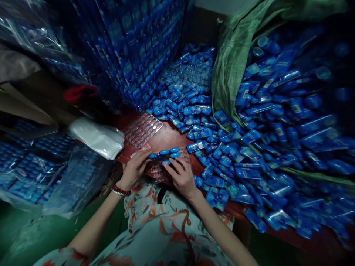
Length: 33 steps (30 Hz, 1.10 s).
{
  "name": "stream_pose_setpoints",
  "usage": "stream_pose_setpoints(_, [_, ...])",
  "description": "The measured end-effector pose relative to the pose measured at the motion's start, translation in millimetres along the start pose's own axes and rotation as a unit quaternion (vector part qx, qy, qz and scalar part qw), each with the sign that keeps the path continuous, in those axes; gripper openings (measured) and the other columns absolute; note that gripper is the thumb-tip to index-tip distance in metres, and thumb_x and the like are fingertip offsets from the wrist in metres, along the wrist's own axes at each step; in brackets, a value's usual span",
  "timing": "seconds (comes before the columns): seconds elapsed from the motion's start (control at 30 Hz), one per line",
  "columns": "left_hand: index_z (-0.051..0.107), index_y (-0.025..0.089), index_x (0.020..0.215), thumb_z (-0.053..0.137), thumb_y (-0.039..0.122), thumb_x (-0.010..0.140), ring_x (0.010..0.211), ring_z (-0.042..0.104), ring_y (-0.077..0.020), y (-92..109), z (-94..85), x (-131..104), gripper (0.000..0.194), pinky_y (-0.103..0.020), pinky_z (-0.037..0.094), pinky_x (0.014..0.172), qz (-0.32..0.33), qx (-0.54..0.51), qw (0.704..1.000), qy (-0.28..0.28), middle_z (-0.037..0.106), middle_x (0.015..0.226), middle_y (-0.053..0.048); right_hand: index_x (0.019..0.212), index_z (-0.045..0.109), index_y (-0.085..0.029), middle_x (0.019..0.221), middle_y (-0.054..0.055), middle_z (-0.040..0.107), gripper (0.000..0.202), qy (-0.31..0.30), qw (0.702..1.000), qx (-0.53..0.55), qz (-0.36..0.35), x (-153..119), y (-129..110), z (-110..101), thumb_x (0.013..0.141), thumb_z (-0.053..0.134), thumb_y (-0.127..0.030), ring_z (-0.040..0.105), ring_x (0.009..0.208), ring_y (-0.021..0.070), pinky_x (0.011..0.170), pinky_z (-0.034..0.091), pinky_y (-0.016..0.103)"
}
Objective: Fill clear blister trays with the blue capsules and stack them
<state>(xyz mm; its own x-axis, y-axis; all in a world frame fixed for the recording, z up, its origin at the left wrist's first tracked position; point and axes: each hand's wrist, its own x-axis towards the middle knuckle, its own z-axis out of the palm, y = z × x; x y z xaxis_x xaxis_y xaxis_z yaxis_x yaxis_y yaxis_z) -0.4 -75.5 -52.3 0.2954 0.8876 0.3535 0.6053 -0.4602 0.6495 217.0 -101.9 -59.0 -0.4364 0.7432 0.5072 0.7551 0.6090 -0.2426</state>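
A clear plastic tray with rows of hollows [159,173] lies on the red table near its front edge, with several small blue bottles [164,152] in its upper part. My left hand [135,169] is at the tray's left side, its fingers bent around a blue bottle at the upper left. From the right, my right hand [181,173] reaches over the tray, fingers curled on blue bottles. Behind them rests a stack of clear trays [142,129]. Loose blue bottles [202,133] lie just to the right.
A green sack [231,66] spills a large heap of blue bottles over the right side. Tall stacks of packed blue bottles [133,48] stand behind. At left are clear plastic bags [97,137], a red object [80,94] and wrapped packs [33,166].
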Motion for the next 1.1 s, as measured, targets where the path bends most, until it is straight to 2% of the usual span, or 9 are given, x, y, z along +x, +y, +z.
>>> stream_pose_setpoints(0.07, [0.049,0.021,0.123,0.044,0.019,0.091,0.099,0.060,-0.0166,-1,3.6,-1,0.033,-0.034,0.050,0.086,0.020,-0.016,1.000,0.006,0.063,0.107,-0.008,0.115,0.063,-0.022,0.113,0.007,0.062,0.041,0.003,1.000,0.003,0.003,0,-1,0,0.083,0.045,-0.006,0.045,0.112,0.0240,0.090,0.043,0.037])
stream_pose_setpoints(0.13, [0.046,0.020,0.126,0.042,0.016,0.091,0.102,0.058,-0.0167,-3,9.2,-3,0.036,-0.034,0.050,0.087,0.056,-0.011,0.998,-0.014,0.062,0.110,-0.009,0.115,0.063,-0.022,0.113,0.007,0.062,0.041,0.004,1.000,0.003,0.004,0,-1,0,0.082,0.044,-0.006,0.045,0.111,0.0244,0.090,0.044,0.038])
stream_pose_setpoints(0.27, [0.039,0.018,0.132,0.036,0.012,0.092,0.104,0.054,-0.0186,-1,12.7,-2,0.041,-0.034,0.050,0.084,0.125,0.061,0.988,-0.062,0.056,0.114,-0.013,0.118,0.061,-0.026,0.113,0.006,0.062,0.044,-0.014,1.000,-0.009,0.005,-1,-3,1,0.083,0.043,-0.008,0.046,0.112,0.0226,0.090,0.044,0.038])
stream_pose_setpoints(0.47, [0.045,0.012,0.122,0.033,0.018,0.094,0.081,0.051,-0.0179,18,-0.9,23,0.032,-0.031,0.048,0.071,0.151,0.153,0.966,-0.147,0.056,0.089,-0.009,0.121,0.058,-0.024,0.115,0.008,0.062,0.041,-0.009,1.000,-0.010,0.013,-4,-11,8,0.085,0.046,-0.012,0.045,0.112,0.0233,0.089,0.041,0.038])
stream_pose_setpoints(0.63, [0.044,0.014,0.122,0.030,0.015,0.093,0.085,0.050,-0.0195,23,-7.5,37,0.032,-0.034,0.046,0.077,0.182,0.179,0.943,-0.213,0.055,0.094,-0.010,0.124,0.056,-0.027,0.116,0.007,0.062,0.043,-0.027,0.999,-0.032,0.022,-5,-14,9,0.084,0.046,-0.013,0.045,0.112,0.0222,0.091,0.037,0.038])
stream_pose_setpoints(0.87, [0.041,0.012,0.123,0.033,0.009,0.090,0.090,0.049,-0.0202,17,-8.3,29,0.034,-0.035,0.045,0.081,0.177,0.166,0.951,-0.194,0.054,0.095,-0.010,0.122,0.057,-0.026,0.115,0.006,0.061,0.040,-0.018,0.999,-0.033,0.026,-5,-18,11,0.087,0.042,-0.015,0.045,0.112,0.0206,0.093,0.033,0.039])
stream_pose_setpoints(1.0, [0.040,0.011,0.124,0.031,0.009,0.090,0.090,0.050,-0.0214,20,-6.6,34,0.035,-0.038,0.045,0.083,0.172,0.197,0.937,-0.230,0.055,0.096,-0.012,0.124,0.056,-0.027,0.113,0.007,0.061,0.042,-0.010,0.998,-0.043,0.032,-8,-20,16,0.085,0.044,-0.015,0.044,0.114,0.0203,0.097,0.029,0.038])
stream_pose_setpoints(1.1, [0.040,0.011,0.124,0.028,0.010,0.091,0.092,0.051,-0.0219,21,-9.0,41,0.036,-0.038,0.044,0.085,0.201,0.200,0.921,-0.267,0.056,0.099,-0.013,0.123,0.056,-0.028,0.114,0.006,0.061,0.042,-0.013,0.998,-0.048,0.029,-10,-22,17,0.085,0.046,-0.016,0.044,0.114,0.0200,0.099,0.027,0.038])
